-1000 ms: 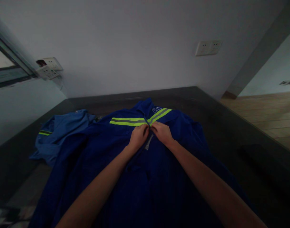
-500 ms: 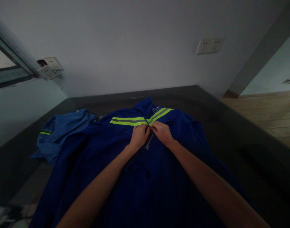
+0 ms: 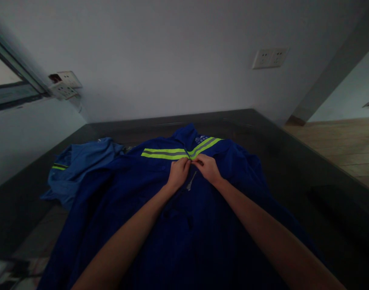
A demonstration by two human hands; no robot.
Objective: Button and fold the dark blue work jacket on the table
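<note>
A dark blue work jacket (image 3: 151,181) lies spread front side up, its collar away from me. Yellow-green and grey reflective strips (image 3: 166,154) cross its chest, with white printing on the right. My left hand (image 3: 178,171) pinches the left front edge just below the strips. Against its fingertips, my right hand (image 3: 207,167) pinches the opposite front edge. Whatever small fastener may be between the fingertips is hidden. Below the hands the jacket front gapes slightly, and a pale patch shows in the gap.
The jacket rests on a dark tabletop (image 3: 281,161) against a pale wall. A lighter blue folded garment (image 3: 84,165) lies to the left. On the right is a dark flat object (image 3: 338,201). Wall sockets (image 3: 270,58) are above the table.
Both hands stay at the same spot on the jacket front. The right hand's fingers have shifted slightly and lifted a little; the view has moved marginally.
</note>
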